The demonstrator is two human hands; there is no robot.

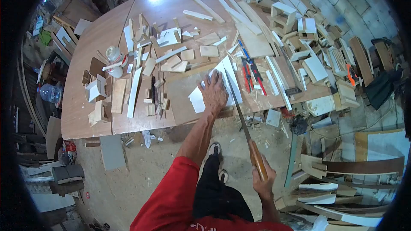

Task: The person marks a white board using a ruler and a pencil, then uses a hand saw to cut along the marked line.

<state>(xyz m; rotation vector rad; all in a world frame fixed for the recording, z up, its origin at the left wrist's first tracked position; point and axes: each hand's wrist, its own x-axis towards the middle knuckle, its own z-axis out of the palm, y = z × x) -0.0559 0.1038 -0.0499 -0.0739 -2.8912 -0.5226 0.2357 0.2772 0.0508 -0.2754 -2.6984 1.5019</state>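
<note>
My left hand (215, 93) lies flat with fingers spread on a white-faced board (197, 101) near the table's front edge. In my right hand (264, 179) is the wooden handle of a handsaw (242, 117), gripped below table height. Its long narrow blade slants up and away, crossing the white board just right of my left hand. A browner flat panel (180, 94) lies under the board. Close by on the right are red-handled pliers (247, 77) and a red-and-black tool (258, 76).
The wide wooden table (90, 115) carries many offcuts and strips. A white glue tub (114, 62) stands at left, small box-like pieces (96, 90) beside it. A heap of wood pieces (314, 66) crowds the right, with a try square (291, 90) in front. Scraps litter the floor.
</note>
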